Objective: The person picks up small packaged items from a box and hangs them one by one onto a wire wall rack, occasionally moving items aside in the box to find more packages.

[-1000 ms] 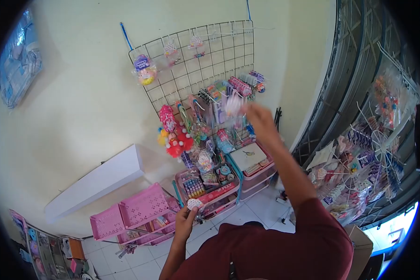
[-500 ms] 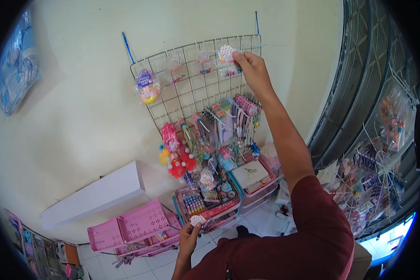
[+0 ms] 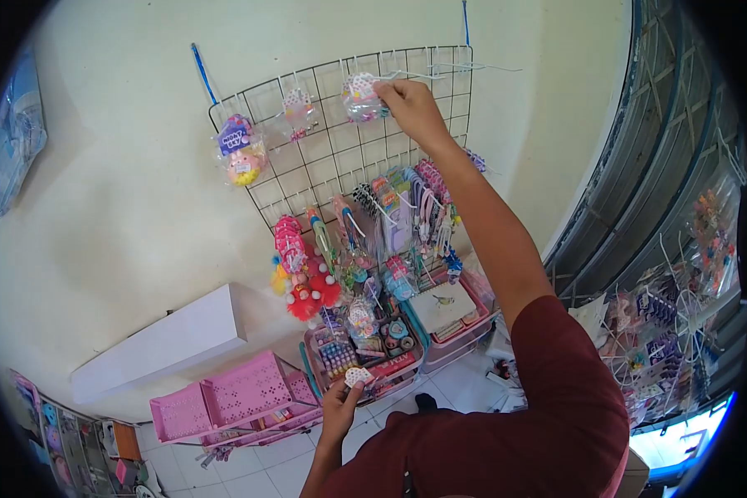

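Note:
My right hand [image 3: 412,109] is raised to the top row of the wire grid rack [image 3: 328,148]. Its fingers pinch the edge of a small clear packet with a white dotted card top [image 3: 362,96], beside a white hook. A similar dotted-card packet [image 3: 298,109] hangs to the left. Further left is a packet with a purple header and a yellow and pink item [image 3: 241,151]. Low down, my left hand [image 3: 339,412] is closed on another white dotted card [image 3: 357,378], above a basket of small goods [image 3: 317,375]; whatever hangs below that card is hidden.
Hair ties, pens and lanyards [image 3: 398,212] hang on the lower grid. A pink shelf rack [image 3: 245,390] stands at lower left, below a white wall box [image 3: 162,344]. Right of me, more packaged goods [image 3: 660,349] hang beside a metal folding gate [image 3: 589,241].
My right hand has moved left along the top row, to where the middle dotted packet hung. My left hand keeps its card, slightly higher. The view has shifted a little.

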Demonstrator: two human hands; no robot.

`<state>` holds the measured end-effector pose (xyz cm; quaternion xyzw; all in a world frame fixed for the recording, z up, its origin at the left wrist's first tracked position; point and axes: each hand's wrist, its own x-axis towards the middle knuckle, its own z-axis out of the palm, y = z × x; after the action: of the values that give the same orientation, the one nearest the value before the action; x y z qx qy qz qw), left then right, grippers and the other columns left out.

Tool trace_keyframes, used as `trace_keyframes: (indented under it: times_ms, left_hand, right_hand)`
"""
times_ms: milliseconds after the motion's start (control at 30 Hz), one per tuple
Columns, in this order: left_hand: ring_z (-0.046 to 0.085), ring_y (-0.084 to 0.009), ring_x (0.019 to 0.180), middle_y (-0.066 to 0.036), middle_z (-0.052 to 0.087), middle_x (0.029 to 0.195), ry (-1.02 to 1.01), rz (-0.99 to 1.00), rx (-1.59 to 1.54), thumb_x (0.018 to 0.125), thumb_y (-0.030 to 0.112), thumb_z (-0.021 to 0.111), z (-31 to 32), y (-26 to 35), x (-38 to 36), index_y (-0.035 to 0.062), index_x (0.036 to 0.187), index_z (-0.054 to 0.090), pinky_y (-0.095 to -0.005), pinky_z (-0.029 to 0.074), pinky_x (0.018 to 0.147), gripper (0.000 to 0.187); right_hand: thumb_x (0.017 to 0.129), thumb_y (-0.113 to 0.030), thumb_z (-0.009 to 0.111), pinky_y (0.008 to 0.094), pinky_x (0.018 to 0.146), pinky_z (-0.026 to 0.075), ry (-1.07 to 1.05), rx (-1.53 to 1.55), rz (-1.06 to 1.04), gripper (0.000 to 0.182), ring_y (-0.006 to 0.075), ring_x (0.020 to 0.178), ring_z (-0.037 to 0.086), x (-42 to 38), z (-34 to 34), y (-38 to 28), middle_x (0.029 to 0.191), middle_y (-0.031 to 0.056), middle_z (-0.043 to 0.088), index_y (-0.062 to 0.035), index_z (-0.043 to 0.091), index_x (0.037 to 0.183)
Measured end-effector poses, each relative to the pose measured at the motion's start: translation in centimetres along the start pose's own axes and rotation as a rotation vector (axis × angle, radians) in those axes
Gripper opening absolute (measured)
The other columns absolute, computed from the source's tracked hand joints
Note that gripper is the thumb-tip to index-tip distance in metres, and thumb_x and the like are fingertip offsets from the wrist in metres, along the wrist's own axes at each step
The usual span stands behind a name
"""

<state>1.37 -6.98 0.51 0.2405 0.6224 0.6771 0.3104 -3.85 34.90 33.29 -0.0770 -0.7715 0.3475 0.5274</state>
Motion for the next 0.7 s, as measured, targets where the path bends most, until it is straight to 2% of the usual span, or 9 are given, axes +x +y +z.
trace_keyframes:
  times_ms: [133,200,267,300,367,433,567,667,700]
  left_hand:
    - [0.057,-0.0063,0.089,-0.001,0.067,0.1,-0.042,0.0,0.058,0.097,0.017,0.064,0.0,0.6,0.4,-0.0005,0.112,0.067,-0.0237,0.045,0.079,0.023]
    - [0.057,-0.0068,0.092,-0.001,0.067,0.103,-0.024,0.066,0.06,0.097,0.016,0.064,-0.1,0.3,0.8,-0.0002,0.114,0.067,-0.0237,0.045,0.081,0.024]
    - [0.057,-0.0073,0.093,-0.001,0.067,0.104,0.001,0.063,0.019,0.097,0.015,0.064,0.2,1.8,0.7,0.0004,0.115,0.067,-0.0242,0.045,0.083,0.024]
    - [0.058,-0.0074,0.092,-0.001,0.067,0.103,0.03,0.079,-0.043,0.097,0.014,0.064,0.4,2.3,0.8,0.0006,0.115,0.067,-0.0241,0.045,0.082,0.023]
    - [0.058,-0.0074,0.091,-0.001,0.067,0.102,0.07,0.092,-0.106,0.097,0.014,0.064,0.6,2.8,1.0,0.0008,0.115,0.067,-0.024,0.045,0.081,0.023]
    - [0.059,-0.0077,0.088,0.0,0.067,0.1,0.08,0.142,-0.045,0.097,0.014,0.063,0.6,3.7,1.5,0.0007,0.114,0.066,-0.0233,0.046,0.078,0.022]
    - [0.058,-0.0074,0.087,-0.002,0.066,0.098,0.088,0.123,0.035,0.098,0.014,0.061,0.4,3.6,3.0,0.0005,0.111,0.066,-0.024,0.047,0.077,0.019]
    - [0.061,-0.0101,0.091,-0.006,0.066,0.102,0.05,0.214,-0.009,0.099,0.014,0.059,-0.5,2.4,3.6,0.0001,0.113,0.065,-0.0267,0.048,0.082,0.02]
    - [0.061,-0.0101,0.091,-0.006,0.066,0.102,0.051,0.22,-0.01,0.099,0.014,0.059,-0.2,3.2,3.6,0.0001,0.113,0.065,-0.0267,0.048,0.082,0.02]
  right_hand:
    - [0.092,-0.031,0.065,0.0359,0.064,0.048,0.173,-0.338,-0.299,0.033,0.0222,0.068,0.062,-3.5,-0.3,0.5,0.075,0.0129,0.066,0.0009,0.068,0.095]
    - [0.092,-0.029,0.066,0.0348,0.068,0.05,0.111,-0.28,-0.075,0.029,0.0205,0.075,0.063,-9.4,-1.7,-2.1,0.085,0.0128,0.068,-0.0011,0.068,0.1]
    - [0.093,-0.029,0.067,0.0317,0.078,0.051,-0.254,0.121,0.209,0.026,0.016,0.082,0.064,-16.9,-1.2,-3.1,0.089,0.0085,0.069,-0.0031,0.068,0.099]
    - [0.094,-0.017,0.065,0.0291,0.077,0.051,-0.549,0.261,0.254,0.019,0.0118,0.086,0.062,-20.7,-0.1,-1.9,0.094,0.0053,0.068,-0.0038,0.066,0.108]
    - [0.093,-0.023,0.068,0.0303,0.081,0.05,-0.884,0.27,0.281,0.028,0.0159,0.097,0.064,-27.4,2.6,-3.5,0.108,0.0092,0.068,-0.0036,0.065,0.114]
    - [0.093,-0.024,0.068,0.0302,0.079,0.049,-0.984,0.413,0.416,0.027,0.0165,0.089,0.064,-32.0,4.9,-3.9,0.102,0.0088,0.067,-0.0014,0.066,0.107]
    - [0.096,-0.02,0.063,0.0318,0.068,0.045,-0.803,0.446,0.176,0.02,0.0133,0.075,0.055,-34.1,6.8,-2.0,0.084,0.0071,0.059,0.0001,0.063,0.095]
    - [0.097,-0.017,0.061,0.0309,0.068,0.044,-0.803,0.421,0.222,0.017,0.0129,0.074,0.054,-30.7,6.1,-3.2,0.082,0.0065,0.059,-0.0009,0.063,0.095]
    - [0.097,-0.015,0.059,0.0296,0.068,0.044,-0.672,0.438,0.074,0.014,0.0125,0.072,0.053,-28.6,6.2,-3.4,0.08,0.0055,0.057,-0.0013,0.062,0.094]
